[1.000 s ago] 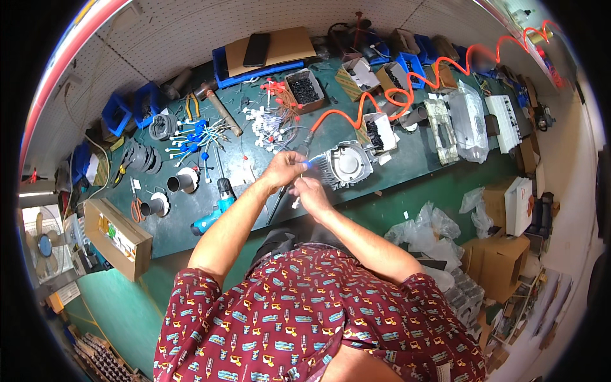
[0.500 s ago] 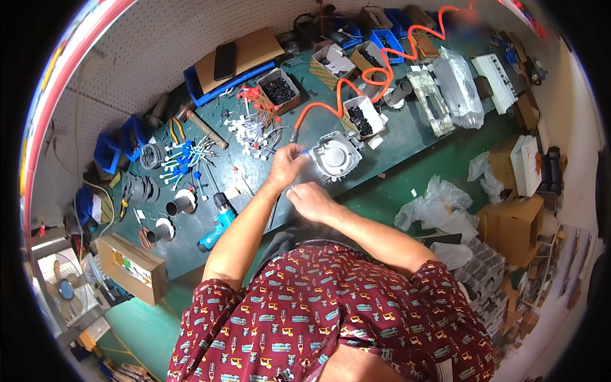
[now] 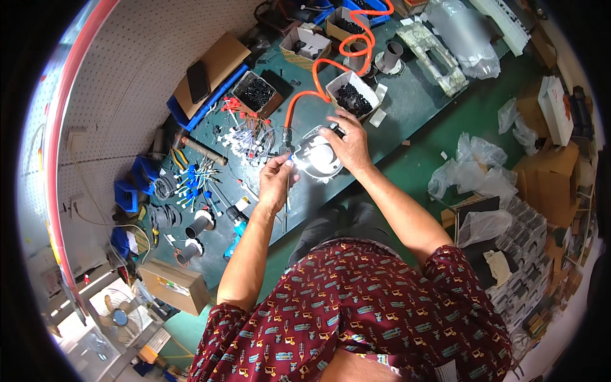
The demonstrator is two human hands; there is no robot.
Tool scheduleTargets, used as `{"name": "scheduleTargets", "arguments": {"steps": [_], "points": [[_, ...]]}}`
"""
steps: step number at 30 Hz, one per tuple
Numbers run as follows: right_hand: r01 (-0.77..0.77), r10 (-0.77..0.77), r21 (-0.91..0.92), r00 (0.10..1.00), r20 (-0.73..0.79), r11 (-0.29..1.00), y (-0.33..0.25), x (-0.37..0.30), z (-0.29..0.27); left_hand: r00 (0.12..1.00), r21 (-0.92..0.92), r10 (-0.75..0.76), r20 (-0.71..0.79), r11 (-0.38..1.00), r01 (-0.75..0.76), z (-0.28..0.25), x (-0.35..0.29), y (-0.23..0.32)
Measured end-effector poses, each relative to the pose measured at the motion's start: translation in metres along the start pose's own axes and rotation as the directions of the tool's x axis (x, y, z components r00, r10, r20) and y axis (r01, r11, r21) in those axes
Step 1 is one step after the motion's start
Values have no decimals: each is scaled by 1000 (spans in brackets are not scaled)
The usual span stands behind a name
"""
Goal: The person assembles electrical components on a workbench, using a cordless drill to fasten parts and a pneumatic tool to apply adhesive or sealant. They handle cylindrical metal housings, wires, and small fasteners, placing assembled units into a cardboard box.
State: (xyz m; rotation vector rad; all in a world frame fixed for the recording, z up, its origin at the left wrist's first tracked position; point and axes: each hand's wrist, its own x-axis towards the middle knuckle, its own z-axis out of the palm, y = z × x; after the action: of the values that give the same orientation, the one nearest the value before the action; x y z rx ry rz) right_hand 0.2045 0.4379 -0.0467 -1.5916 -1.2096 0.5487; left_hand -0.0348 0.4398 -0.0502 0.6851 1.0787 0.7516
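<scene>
A round silver metal housing (image 3: 321,158), its inside brightly lit, lies on the bench near the front edge. My right hand (image 3: 351,145) grips its right rim, thumb over the top and fingers at the far side; something dark shows by the fingers. At the housing's left side my left hand (image 3: 275,183) is closed, thumb and forefinger pinching a small blue piece (image 3: 292,157) too small to name. Just beyond these fingertips lies the metal fitting (image 3: 286,136) that ends the orange coiled hose (image 3: 304,94).
White-and-red connector wires (image 3: 245,137) lie beyond my left hand. Blue-tipped wires (image 3: 196,181), a hammer (image 3: 202,150) and a teal power drill (image 3: 235,230) are further left. Boxes of black parts (image 3: 353,97) stand behind the housing. The bench's front edge runs close to my body.
My right hand has moved from beside my left hand to the housing's right rim and grips it. The left hand stays at the housing's left side. The view has turned.
</scene>
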Motion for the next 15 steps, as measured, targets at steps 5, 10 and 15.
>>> {"name": "scheduleTargets", "arguments": {"steps": [5,10,15], "points": [[-24,24,14,1000,-19,1000,-8,-3,-2,999,79,39,7,996,-40,7,-6,1],[-12,11,33,1000,15,999,-5,-2,-5,987,-61,-100,127,992,108,-4,7,15],[-35,35,-2,999,1,999,-8,2,-8,998,-7,-46,42,999,46,6,4,5]]}}
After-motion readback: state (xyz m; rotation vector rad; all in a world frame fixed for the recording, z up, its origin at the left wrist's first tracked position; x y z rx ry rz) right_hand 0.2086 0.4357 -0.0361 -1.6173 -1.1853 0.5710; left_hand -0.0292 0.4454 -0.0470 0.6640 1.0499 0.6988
